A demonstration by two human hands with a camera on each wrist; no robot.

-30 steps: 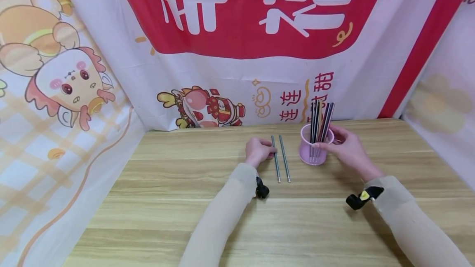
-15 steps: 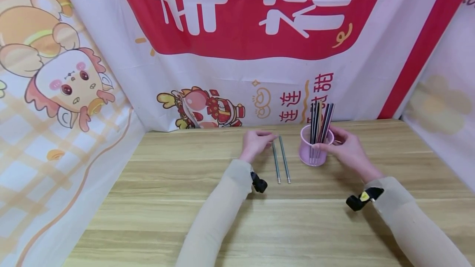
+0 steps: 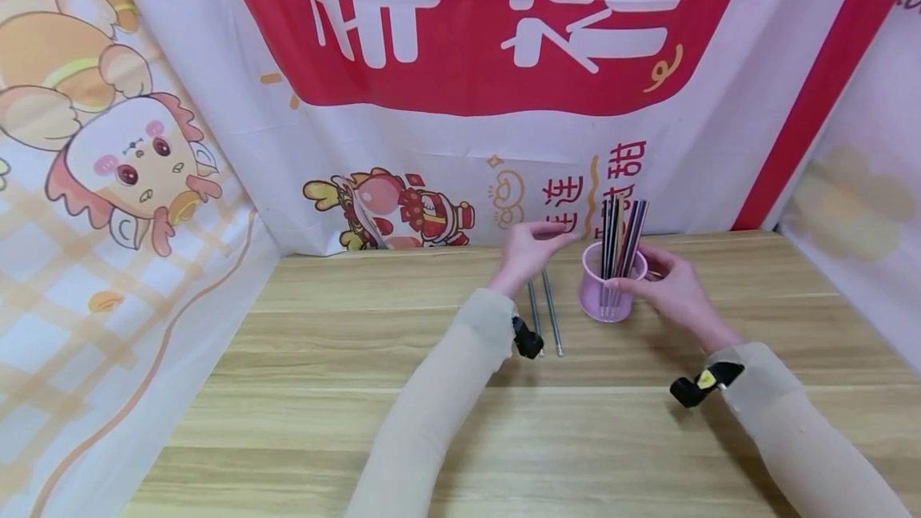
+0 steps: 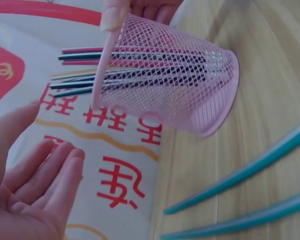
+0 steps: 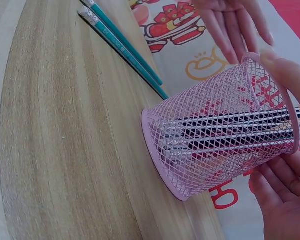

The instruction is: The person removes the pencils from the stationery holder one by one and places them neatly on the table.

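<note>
My right hand [image 3: 676,290] holds a pink mesh pencil cup [image 3: 596,300] at its right side, thumb on the rim. The cup stands upright on the table with several dark-striped pencils [image 3: 610,238] inside, erasers down, as the right wrist view shows. Just left of the cup and above the table hovers my left hand [image 3: 531,253], holding nothing; its thumb is apart from the loosely extended fingers in the left wrist view. Beneath it, two green pencils, one nearer the cup [image 3: 552,318] and one farther left [image 3: 534,306], lie side by side, eraser ends toward me.
The wood-grain table [image 3: 345,390] reaches back to a printed cloth wall [image 3: 460,142] close behind the cup. More cloth hangs on the left side [image 3: 237,326] and the right side [image 3: 849,246].
My left hand has left the farther-left green pencil, moved away from me, then right and up toward the cup. The right hand and cup stay put.
</note>
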